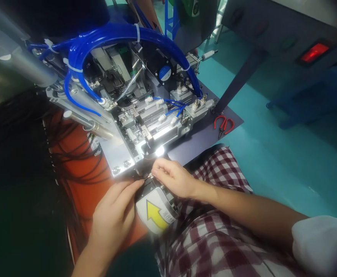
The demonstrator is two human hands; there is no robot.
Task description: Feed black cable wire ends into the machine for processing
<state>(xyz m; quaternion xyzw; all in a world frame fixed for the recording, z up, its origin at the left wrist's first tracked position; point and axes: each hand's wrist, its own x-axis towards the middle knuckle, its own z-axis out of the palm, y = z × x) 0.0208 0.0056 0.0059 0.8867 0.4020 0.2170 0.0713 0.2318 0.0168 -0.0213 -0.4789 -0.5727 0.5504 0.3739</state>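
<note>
Both my hands meet at the near end of a metal machine [157, 123] fitted with blue air tubes. My left hand [115, 207] has its fingers pressed together, the tips at a small part of the fixture [149, 179]. From the right, my right hand [174, 177] is curled in a pinch over the same spot; whatever lies between its fingertips is too small to make out. Below the fingertips is a white label [155, 211] with a yellow arrow. A bright light [159, 151] shines just beyond my right hand.
Red-handled cutters [224, 125] lie on the grey plate [211, 132] at the right. Black cables [79, 161] run over the orange surface [84, 196] at left. A metal post [240, 82] and a box with a lit red switch [315, 52] stand at the upper right.
</note>
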